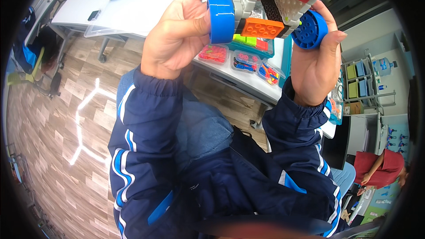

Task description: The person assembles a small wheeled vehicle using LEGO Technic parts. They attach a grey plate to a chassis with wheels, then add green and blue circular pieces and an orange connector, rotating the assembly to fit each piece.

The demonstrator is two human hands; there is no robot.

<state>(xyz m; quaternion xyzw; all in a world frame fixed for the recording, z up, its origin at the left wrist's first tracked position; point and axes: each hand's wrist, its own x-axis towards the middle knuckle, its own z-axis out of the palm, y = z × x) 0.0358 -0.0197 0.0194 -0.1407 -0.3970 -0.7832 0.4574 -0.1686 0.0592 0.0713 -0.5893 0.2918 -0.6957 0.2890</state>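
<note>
Both my hands hold up a model built of toy bricks (246, 6) near the top of the view, above the table. It has grey perforated sides, an orange brick (262, 28) across its near end and red and black parts inside. A blue wheel (221, 19) sits at its left corner, and my left hand (175, 33) grips there with the thumb pressed to that wheel. At the right corner is a second blue wheel (310, 29), with my right hand (316, 59) wrapped round that side. The fingertips behind the model are partly hidden, and its top runs out of view.
Below the model, a white table (212, 71) carries small clear boxes of pieces (245, 61) and a teal tray (252, 50). Another white table (146, 0) stands to the left. At far right are a shelf rack (361, 77), a monitor (337, 144) and a person in red (380, 168).
</note>
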